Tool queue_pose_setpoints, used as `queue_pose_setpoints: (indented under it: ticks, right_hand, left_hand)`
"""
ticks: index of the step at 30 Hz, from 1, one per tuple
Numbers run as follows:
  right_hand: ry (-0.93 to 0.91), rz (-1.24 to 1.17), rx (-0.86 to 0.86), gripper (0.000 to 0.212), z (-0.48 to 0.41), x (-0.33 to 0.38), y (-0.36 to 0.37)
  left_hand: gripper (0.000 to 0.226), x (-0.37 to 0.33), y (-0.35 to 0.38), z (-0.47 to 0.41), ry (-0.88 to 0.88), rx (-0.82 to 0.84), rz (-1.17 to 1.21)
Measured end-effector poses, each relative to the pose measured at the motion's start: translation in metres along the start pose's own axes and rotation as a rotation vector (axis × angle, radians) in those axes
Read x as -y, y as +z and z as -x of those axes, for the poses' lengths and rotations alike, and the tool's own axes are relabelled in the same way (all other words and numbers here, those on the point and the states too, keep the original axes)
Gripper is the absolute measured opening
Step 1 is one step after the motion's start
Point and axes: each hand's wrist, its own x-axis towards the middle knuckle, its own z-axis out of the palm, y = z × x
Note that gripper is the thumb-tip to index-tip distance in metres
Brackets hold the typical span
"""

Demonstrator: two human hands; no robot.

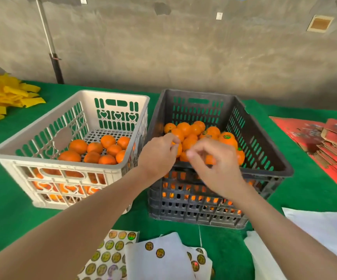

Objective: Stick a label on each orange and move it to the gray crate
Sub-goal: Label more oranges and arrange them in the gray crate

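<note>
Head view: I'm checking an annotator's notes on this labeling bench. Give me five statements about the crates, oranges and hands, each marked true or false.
1. The left hand holds an orange at the gray crate. True.
2. The white crate is empty. False: it holds oranges.
3. Sticker sheets lie on the green cloth, nearer the person than the crates. True.
4. The gray crate stands left of the white crate. False: it stands to its right.
5. A labeled orange lies inside the gray crate. True.
</note>
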Motion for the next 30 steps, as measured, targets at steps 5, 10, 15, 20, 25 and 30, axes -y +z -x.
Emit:
queue_pose_setpoints:
  ticks: [5, 10, 15, 20, 25, 30]
  right_hand:
    - [0.425, 0.079, 1.094, 0.033, 0.091, -0.007, 0.078]
    - [0.53, 0.317, 1.213, 0.045, 0.127, -0.037, 0.11]
    - [0.535, 0.341, 1.158, 0.05, 0.132, -0.044, 0.116]
    - [0.527, 0.126, 1.01, 0.039, 0.118, -0.04, 0.104]
    - [0.42, 0.092, 0.847, 0.016, 0.116, -0.03, 0.087]
    - [0.299, 0.192, 0.687, 0.016, 0.142, -0.02, 0.083]
  left_hand:
    - [0.023, 0.0, -0.004, 0.015, 0.069, -0.015, 0.073]
    - [0.023, 0.012, -0.013, 0.078, 0.205, -0.222, 0.077]
    - [0.032, 0.052, 0.006, 0.148, -0.256, 0.164, 0.079]
    - [0.055, 0.068, 0.025, 0.16, -0.654, 0.663, 0.196]
    - [0.01, 0.057, 0.036, 0.148, -0.852, 0.651, 0.308]
    - [0.007, 0.057, 0.036, 0.142, -0.978, 0.622, 0.505]
